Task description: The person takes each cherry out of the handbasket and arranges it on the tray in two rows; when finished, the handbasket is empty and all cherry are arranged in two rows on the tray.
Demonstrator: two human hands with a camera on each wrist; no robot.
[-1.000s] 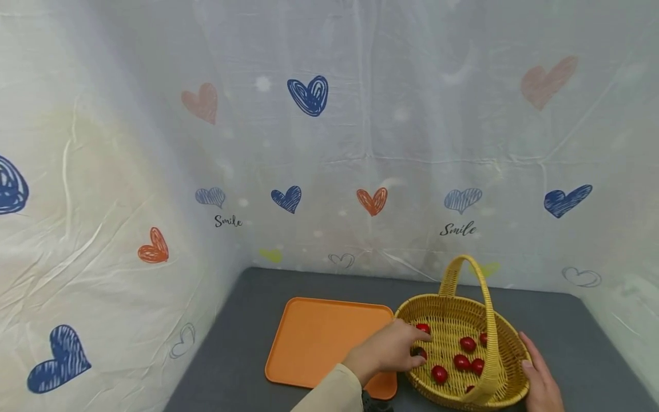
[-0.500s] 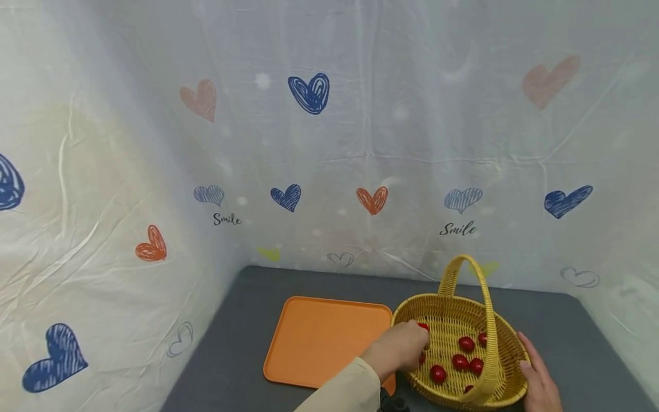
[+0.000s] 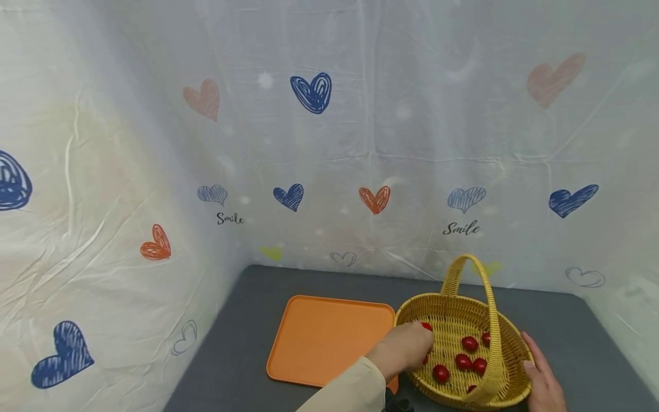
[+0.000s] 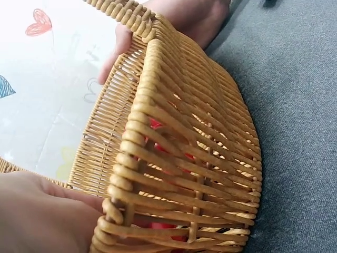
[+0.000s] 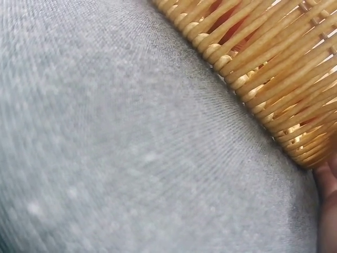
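Observation:
A yellow woven basket (image 3: 448,323) with a tall arched handle stands at the right of the table. Inside lie several small, round, glossy red balls (image 3: 440,373), like plums. My left hand (image 3: 404,346) reaches over the basket's left rim, its fingers down inside and hidden in the head view. Red shows right beside its fingers, and I cannot tell whether they hold a ball. On the opposite side, my right hand (image 3: 546,380) grips the basket's right rim, thumb on the rim and fingers outside. The left wrist view shows red balls (image 4: 163,226) through the weave.
An orange rectangular tray (image 3: 324,337) lies left of the basket, its near right corner under my left forearm in the head view. The grey cloth table (image 3: 231,355) is enclosed by pale hanging sheets (image 3: 334,149) printed with hearts.
My left hand has gone from spread fingers over a ball at the basket's left side to lower down, fingers out of sight. My right hand has stayed on the rim.

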